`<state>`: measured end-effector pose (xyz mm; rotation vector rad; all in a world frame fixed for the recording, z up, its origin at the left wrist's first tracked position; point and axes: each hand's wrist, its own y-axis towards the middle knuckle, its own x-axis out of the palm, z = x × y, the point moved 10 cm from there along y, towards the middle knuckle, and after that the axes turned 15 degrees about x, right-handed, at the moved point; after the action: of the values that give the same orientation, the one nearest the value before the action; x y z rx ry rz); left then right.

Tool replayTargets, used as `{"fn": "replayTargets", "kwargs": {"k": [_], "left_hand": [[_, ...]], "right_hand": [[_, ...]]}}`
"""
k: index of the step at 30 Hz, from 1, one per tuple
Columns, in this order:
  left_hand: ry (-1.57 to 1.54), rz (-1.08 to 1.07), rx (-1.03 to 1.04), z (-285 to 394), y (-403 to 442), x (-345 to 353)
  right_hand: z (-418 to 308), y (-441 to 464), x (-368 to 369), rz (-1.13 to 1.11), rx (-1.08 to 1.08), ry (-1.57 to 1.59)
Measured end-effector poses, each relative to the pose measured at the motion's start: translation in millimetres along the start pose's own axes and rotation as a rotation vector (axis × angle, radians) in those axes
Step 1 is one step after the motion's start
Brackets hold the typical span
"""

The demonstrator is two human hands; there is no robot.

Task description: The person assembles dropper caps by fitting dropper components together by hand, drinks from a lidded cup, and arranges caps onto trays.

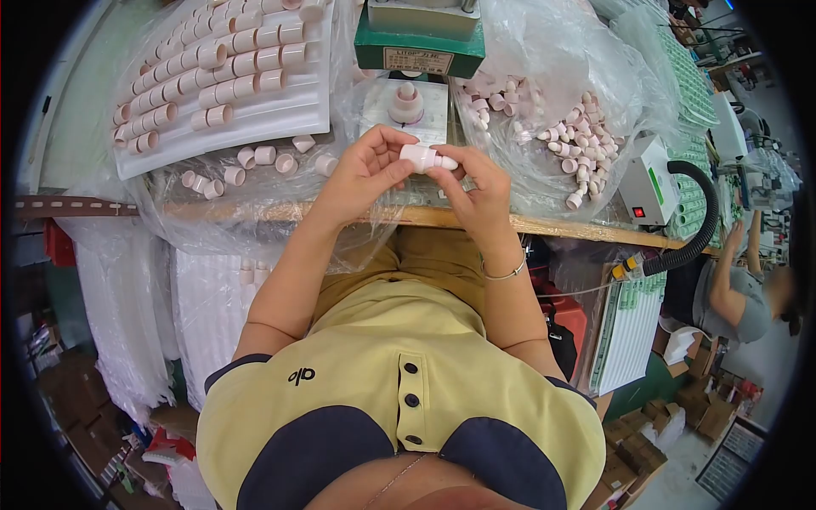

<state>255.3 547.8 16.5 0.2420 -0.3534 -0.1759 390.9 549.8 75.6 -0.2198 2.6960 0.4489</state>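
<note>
My left hand [364, 173] grips a pale pink cylindrical cap [416, 157] between thumb and fingers. From the other side, my right hand [478, 185] pinches a small dropper top [444, 162] with a white rounded bulb, lined up against the cap's right end. Whether the two parts are fully joined, I cannot tell. Just beyond my hands, a similar pink piece [406, 102] stands upright on the metal base [371, 110] of a green press [421, 58].
A white tray [255, 127] with rows of pink caps lies at left, several loose caps [264, 155] in front. Dropper tops [586, 140] are heaped on plastic sheeting at right, near a white box-shaped device [651, 183] with a black hose [704, 212]. Another person [731, 289] works farther right.
</note>
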Motion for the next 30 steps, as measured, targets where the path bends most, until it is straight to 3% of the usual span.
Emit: {"fn": "replayTargets", "kwargs": {"k": [2,4,8,10,11,12,14,15,17,18,20,21,23,27,28,30], "left_hand": [[-0.021,0.002,0.079,5,-1,1],[0.030,0.005,0.094,4,-3,-3],[0.009,-0.025,-0.106,-11,-5,-3],[0.432,-0.042,-0.015,4,6,0],[0.431,-0.044,-0.011,4,13,6],[0.836,0.097,0.307,42,25,1],[1.283,0.271,0.760,75,32,1],[1.284,0.272,0.758,65,41,-9],[1.000,0.131,0.387,19,71,-32],[0.998,0.131,0.399,23,72,-30],[0.588,0.390,0.363,27,57,-51],[0.589,0.386,0.363,31,50,-52],[-0.234,0.555,0.305,15,27,-70],[-0.184,0.445,0.073,18,-13,-90],[-0.027,0.367,0.041,22,-20,-97],[0.136,0.294,0.014,30,-33,-104]], "right_hand": [[11,-3,3,-0.003,0.083,0.013],[35,-5,8,-0.028,0.314,0.225],[25,-2,3,-0.012,0.211,0.186],[44,1,4,-0.071,0.422,0.296],[44,6,1,-0.069,0.419,0.294],[45,14,-9,0.010,0.392,0.325],[50,33,-25,0.133,0.376,0.319],[51,45,-22,0.132,0.377,0.319],[32,71,-16,0.152,0.197,0.011],[30,79,-13,0.158,0.188,0.008],[22,89,13,0.089,0.108,-0.192],[24,91,20,0.092,0.109,-0.191],[21,91,39,0.074,0.013,-0.418],[22,88,38,0.012,0.094,-0.421],[14,79,28,0.068,0.041,-0.402],[24,64,-7,0.107,0.167,-0.289]]}}
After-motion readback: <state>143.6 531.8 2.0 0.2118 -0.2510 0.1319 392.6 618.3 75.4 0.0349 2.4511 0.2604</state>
